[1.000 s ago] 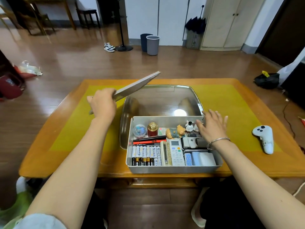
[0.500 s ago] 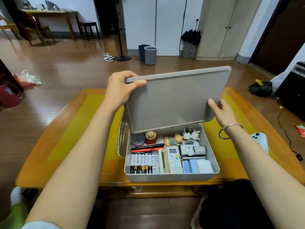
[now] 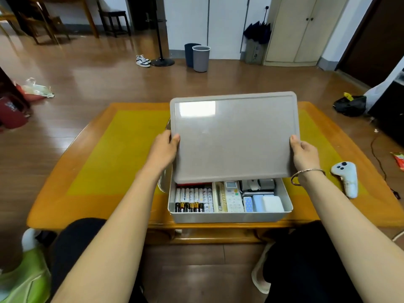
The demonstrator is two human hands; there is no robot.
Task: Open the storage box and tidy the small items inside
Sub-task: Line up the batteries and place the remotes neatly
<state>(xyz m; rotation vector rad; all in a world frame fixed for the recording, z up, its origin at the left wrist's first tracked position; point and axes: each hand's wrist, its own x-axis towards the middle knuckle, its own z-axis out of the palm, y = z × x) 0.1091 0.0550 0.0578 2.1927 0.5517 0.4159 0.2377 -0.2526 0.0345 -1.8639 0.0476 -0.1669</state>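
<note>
Since 0.5 s ago the flat grey plastic lid (image 3: pixel 234 138) has dropped lower & flatter over the open grey storage box (image 3: pixel 229 216) on the orange surface (image 3: pixel 122 154), both hands, left (image 3: pixel 162 150) & right (image 3: pixel 303 153), gripping its side edges, prob. to seat it squarely.

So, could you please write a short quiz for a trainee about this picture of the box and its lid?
1. True or false: the lid lies flat on the table.
2. What lies in the front left part of the box? A) batteries B) spoons C) coins
3. Fill in: beside the right hand, on the table, lies a white ____.

Key:
1. False. The left hand and the right hand hold it by its two side edges, above the box.
2. A, the batteries.
3. The controller.
</note>
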